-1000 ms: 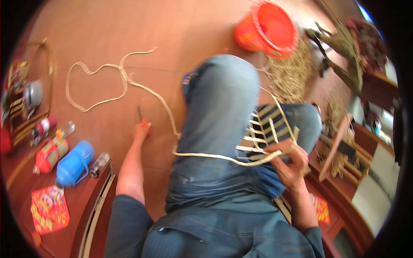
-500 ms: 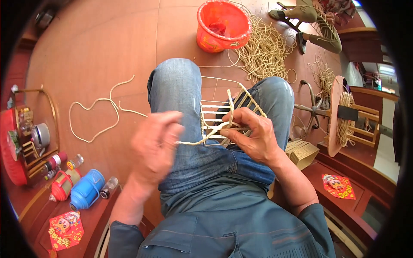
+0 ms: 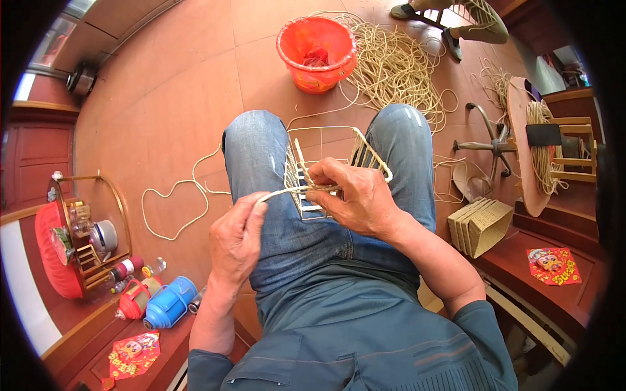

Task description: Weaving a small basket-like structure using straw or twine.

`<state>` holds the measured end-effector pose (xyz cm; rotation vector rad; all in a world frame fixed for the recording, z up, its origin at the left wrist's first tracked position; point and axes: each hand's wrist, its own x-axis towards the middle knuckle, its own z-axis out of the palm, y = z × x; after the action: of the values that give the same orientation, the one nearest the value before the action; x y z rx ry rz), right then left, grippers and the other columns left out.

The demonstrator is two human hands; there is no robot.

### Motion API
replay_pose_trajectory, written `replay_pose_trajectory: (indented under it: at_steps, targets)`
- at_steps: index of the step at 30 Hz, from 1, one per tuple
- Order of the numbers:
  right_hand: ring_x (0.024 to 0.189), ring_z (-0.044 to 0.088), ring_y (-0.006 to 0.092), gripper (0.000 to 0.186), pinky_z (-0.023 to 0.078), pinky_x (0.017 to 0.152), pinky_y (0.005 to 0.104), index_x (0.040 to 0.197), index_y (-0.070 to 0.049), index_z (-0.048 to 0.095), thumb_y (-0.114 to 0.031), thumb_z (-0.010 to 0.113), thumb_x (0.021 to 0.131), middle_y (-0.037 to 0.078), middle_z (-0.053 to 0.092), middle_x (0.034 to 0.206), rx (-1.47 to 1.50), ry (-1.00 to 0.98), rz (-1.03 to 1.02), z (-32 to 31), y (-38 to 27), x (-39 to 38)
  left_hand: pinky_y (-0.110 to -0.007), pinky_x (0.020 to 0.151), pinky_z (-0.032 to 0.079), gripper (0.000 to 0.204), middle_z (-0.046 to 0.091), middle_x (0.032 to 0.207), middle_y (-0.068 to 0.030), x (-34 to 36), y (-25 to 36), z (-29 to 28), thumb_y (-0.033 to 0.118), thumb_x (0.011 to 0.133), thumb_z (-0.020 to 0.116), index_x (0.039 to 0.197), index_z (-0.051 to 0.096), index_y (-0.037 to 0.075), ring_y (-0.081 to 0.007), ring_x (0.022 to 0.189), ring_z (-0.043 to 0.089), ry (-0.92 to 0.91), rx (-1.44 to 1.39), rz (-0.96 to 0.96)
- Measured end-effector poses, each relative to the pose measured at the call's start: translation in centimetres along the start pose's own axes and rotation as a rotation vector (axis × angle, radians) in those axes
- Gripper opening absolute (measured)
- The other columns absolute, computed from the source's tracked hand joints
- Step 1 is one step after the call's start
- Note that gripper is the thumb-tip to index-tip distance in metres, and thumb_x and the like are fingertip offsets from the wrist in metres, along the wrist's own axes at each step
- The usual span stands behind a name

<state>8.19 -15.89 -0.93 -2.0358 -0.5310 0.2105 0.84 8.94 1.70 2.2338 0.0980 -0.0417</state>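
Between my thighs rests a small basket frame [image 3: 373, 155] of thin wire, its edges partly wrapped in pale twisted cord and its side crossed by white bars. My left hand [image 3: 236, 238] is closed, pinching a length of cord [image 3: 287, 191] between thumb and forefinger left of the frame. That cord runs taut to my right hand [image 3: 358, 199], whose thumb and fingers are closed on it at the frame's near left edge. A short cord end [image 3: 300, 154] sticks up beside the right fingertips. The right fingers hide the exact spot where cord and frame meet.
Ahead stand a red bucket [image 3: 312, 81] and a large heap of cord [image 3: 391, 68]. Loose cord [image 3: 194, 181] loops on the floor at left, near a blue thermos [image 3: 171, 302]. At right are stacked woven baskets [image 3: 481, 227] and a chair base [image 3: 493, 144]. Another person's legs show far right.
My left hand has come down and now pinches the cord, which is pulled straighter. The right hand stays at the frame, slightly left. The whole view has shifted, and the knees have spread.
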Motion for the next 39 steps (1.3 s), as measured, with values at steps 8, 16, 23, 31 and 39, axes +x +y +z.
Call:
replay_pose_trajectory:
  at_steps: [8,16,23,31,39]
  targets:
    - [0.089,0.081,0.0335,0.022,0.063,0.075,0.0441,0.109,-0.006,0.067,-0.016,0.082,0.097,0.014,0.079,0.095,0.052,0.064,-0.094,0.4,0.7,0.0,-0.035,0.076,0.056,0.023,0.078,0.089,-0.0099,-1.4,-2.3,-2.3,0.019,0.113,0.068,0.124,0.08,0.003,-0.0165,0.081,0.072,0.028,0.033,-0.098]
    - [0.084,0.08,0.0302,0.017,0.061,0.071,0.041,0.103,-0.005,0.071,-0.013,0.084,0.097,0.013,0.078,0.09,0.014,0.04,-0.108,0.3,0.9,-0.1,-0.046,0.09,0.057,0.046,0.074,0.107,-0.0141,-0.2,0.5,-0.7,0.008,0.099,0.076,0.144,0.067,0.007,-0.0321,0.098,0.072,-0.003,0.401,0.011]
    - [0.084,0.079,0.031,0.017,0.061,0.071,0.0421,0.103,-0.004,0.072,-0.015,0.084,0.097,0.012,0.077,0.091,0.011,0.072,-0.134,0.4,1.1,-0.1,-0.047,0.087,0.057,0.029,0.071,0.107,-0.0171,2.2,2.4,3.7,0.004,0.101,0.075,0.13,0.072,0.006,-0.0387,0.1,0.07,-0.048,0.285,0.268]
    - [0.083,0.078,0.0312,0.017,0.06,0.071,0.0407,0.103,-0.004,0.072,-0.014,0.084,0.098,0.014,0.076,0.092,0.035,0.085,-0.118,0.2,1.0,-0.3,-0.04,0.074,0.058,0.01,0.076,0.098,-0.0151,2.0,2.7,2.9,0.005,0.103,0.074,0.113,0.076,0.004,-0.0314,0.083,0.076,0.021,0.105,0.121]
    - [0.085,0.079,0.026,0.01,0.061,0.075,0.0372,0.107,-0.004,0.074,-0.002,0.08,0.099,0.01,0.079,0.095,0.051,0.06,-0.159,0.0,1.2,-0.4,-0.039,0.075,0.053,0.011,0.069,0.088,-0.0129,2.1,1.4,1.4,0.013,0.11,0.069,0.109,0.068,0.003,-0.0262,0.08,0.068,0.091,-0.057,-0.013]
